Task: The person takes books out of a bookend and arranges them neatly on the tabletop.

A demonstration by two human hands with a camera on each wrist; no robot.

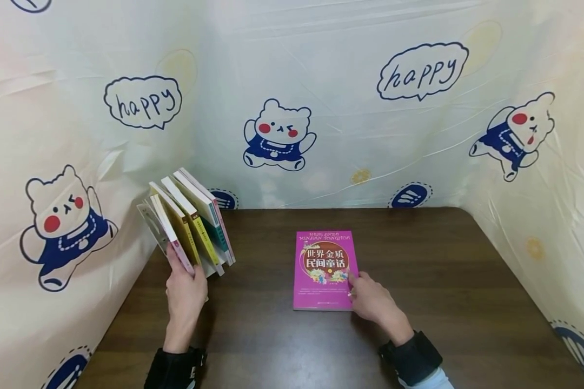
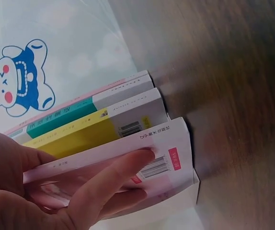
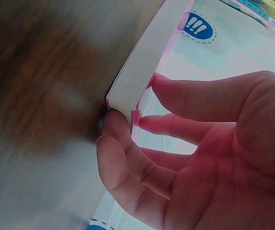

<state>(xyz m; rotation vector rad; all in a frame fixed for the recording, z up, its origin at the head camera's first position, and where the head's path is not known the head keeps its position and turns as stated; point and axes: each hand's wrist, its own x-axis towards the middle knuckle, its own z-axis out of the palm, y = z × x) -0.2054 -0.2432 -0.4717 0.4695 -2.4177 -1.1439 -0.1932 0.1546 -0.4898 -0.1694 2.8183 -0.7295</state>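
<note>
On the left, a leaning row of books (image 1: 204, 246) stands on the table, with yellow, teal and pink spines. My left hand (image 1: 187, 289) grips a thin pink-and-white book (image 2: 168, 141) at the near side of that row. In the left wrist view its fingers lie across the cover beside the barcode. A magenta book (image 1: 321, 297) with Chinese characters and flowers on its cover lies flat at mid-table. My right hand (image 1: 375, 297) pinches its lower right edge. In the right wrist view the thumb meets the cover and other fingers curl at the corner.
The dark wooden table (image 1: 443, 259) has rounded far corners. A pale curtain (image 1: 345, 135) printed with bears and "happy" bubbles surrounds it at the back and sides. The leaning books stand close to the curtain at the left edge.
</note>
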